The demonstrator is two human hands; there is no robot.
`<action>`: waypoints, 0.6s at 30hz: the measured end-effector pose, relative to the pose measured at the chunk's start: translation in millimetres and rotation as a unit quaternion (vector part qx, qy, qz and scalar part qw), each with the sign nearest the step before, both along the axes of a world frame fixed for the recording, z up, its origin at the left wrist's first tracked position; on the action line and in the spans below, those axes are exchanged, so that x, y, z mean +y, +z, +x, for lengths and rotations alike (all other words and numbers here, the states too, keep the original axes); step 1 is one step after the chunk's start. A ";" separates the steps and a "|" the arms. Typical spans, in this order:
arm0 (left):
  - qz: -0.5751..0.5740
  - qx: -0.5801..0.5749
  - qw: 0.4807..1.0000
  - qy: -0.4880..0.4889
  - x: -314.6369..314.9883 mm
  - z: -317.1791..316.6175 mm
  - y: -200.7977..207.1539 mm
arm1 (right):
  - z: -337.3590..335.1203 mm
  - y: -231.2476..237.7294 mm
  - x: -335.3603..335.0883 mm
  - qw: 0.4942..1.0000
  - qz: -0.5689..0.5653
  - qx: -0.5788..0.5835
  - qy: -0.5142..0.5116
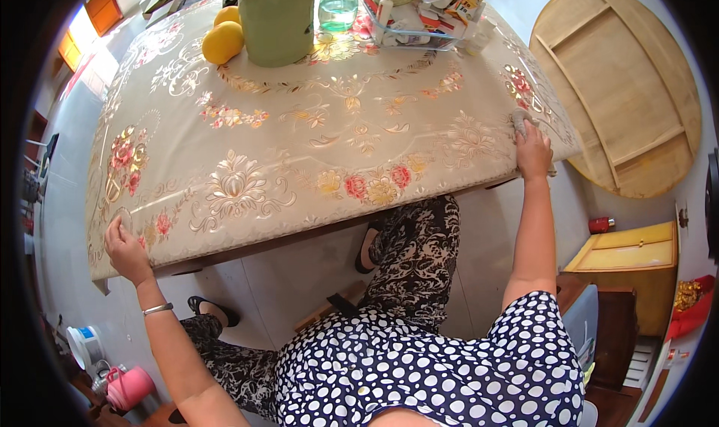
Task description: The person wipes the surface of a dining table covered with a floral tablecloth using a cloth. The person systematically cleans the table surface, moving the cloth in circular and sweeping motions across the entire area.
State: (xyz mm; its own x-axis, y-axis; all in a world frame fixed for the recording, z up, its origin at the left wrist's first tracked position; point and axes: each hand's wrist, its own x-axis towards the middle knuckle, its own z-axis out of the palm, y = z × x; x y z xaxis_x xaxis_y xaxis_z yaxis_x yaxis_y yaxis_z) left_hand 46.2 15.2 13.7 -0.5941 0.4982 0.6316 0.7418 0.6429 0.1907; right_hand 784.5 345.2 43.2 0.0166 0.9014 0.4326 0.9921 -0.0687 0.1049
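A table covered by a beige flowered tablecloth (314, 138) stretches out in front of me. At its right front corner my right hand (534, 151) is closed over a crumpled grey cloth (520, 118), which touches the tabletop. Part of the cloth is hidden under the fingers. My left hand (127, 251) lies at the left front edge, its fingers stretched over the tablecloth and nothing visible in them.
Toward the back stand two yellow round fruits (223, 43), a green canister (277, 22), a bottle of bluish liquid (338, 7) and a clear bin (419, 37) full of small items. A round wooden board (622, 90) leans at the right, above a yellow cabinet (625, 249). A pink jug (129, 387) is at lower left.
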 end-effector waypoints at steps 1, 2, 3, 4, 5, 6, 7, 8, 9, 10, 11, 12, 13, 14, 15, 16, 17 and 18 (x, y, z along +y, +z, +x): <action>0.001 0.000 1.000 -0.001 0.6 0.6 -0.5 | -7.0 -1.1 -8.4 1.000 0.014 0.001 0.024; 0.002 -0.001 1.000 -0.002 1.1 1.1 -1.0 | -14.7 -1.5 -17.2 0.998 0.028 0.002 0.048; 0.003 -0.001 1.000 -0.003 1.9 1.4 0.4 | -23.7 1.1 -26.8 0.997 0.038 -0.003 0.066; 0.005 -0.002 1.000 0.000 0.8 1.9 0.2 | -36.4 3.6 -35.5 0.995 0.047 -0.007 0.088; 0.006 -0.003 1.000 0.002 0.5 2.7 -0.2 | -48.0 5.8 -43.9 0.992 0.057 -0.012 0.108; 0.008 -0.005 1.000 0.004 0.7 3.7 -0.6 | -57.1 6.7 -51.8 0.989 0.057 0.007 0.136; 0.007 0.003 1.000 0.005 0.0 4.3 1.4 | -68.0 6.5 -58.6 0.986 0.054 0.018 0.156; 0.007 0.011 1.000 0.007 -0.2 4.8 2.6 | -79.4 7.2 -66.1 0.983 0.050 0.028 0.176; 0.007 0.017 1.000 0.010 -2.2 4.5 2.3 | -93.9 8.6 -74.8 0.979 0.046 0.038 0.197; 0.007 0.016 1.000 0.011 -1.1 5.3 1.6 | -109.5 13.3 -85.9 0.978 0.036 0.040 0.203; 0.007 0.014 1.000 0.012 0.1 6.6 1.5 | -122.5 15.2 -95.0 0.970 0.039 0.043 0.236; 0.007 0.013 1.000 0.015 0.2 8.2 1.8 | -135.2 16.1 -103.4 0.961 0.041 0.047 0.269; 0.009 0.015 1.000 0.016 1.0 9.4 3.0 | -149.0 17.7 -112.0 0.950 0.043 0.051 0.304; 0.010 0.018 1.000 0.018 2.9 10.9 3.9 | -163.8 22.1 -122.0 0.945 0.035 0.045 0.323; 0.008 0.023 0.999 0.023 0.7 10.5 5.2 | -181.0 24.4 -132.8 0.937 0.027 0.042 0.344; 0.015 0.028 0.999 0.015 2.2 10.7 4.6 | -195.9 24.8 -142.5 0.932 0.020 0.036 0.361; 0.015 0.026 0.999 0.018 2.3 11.2 6.2 | -211.7 20.8 -150.5 0.921 0.021 0.040 0.387; 0.015 0.023 0.999 0.019 3.5 13.0 6.0 | -227.5 16.7 -158.5 0.910 0.021 0.041 0.412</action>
State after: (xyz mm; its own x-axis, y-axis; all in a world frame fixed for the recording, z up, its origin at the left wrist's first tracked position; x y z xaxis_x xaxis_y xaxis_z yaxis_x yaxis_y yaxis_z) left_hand 59.2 18.8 19.7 -0.5825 0.4553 0.6733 0.7251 0.6655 0.1773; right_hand 557.0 186.7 59.8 -0.6229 0.6058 0.4950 0.7137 0.6992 0.0424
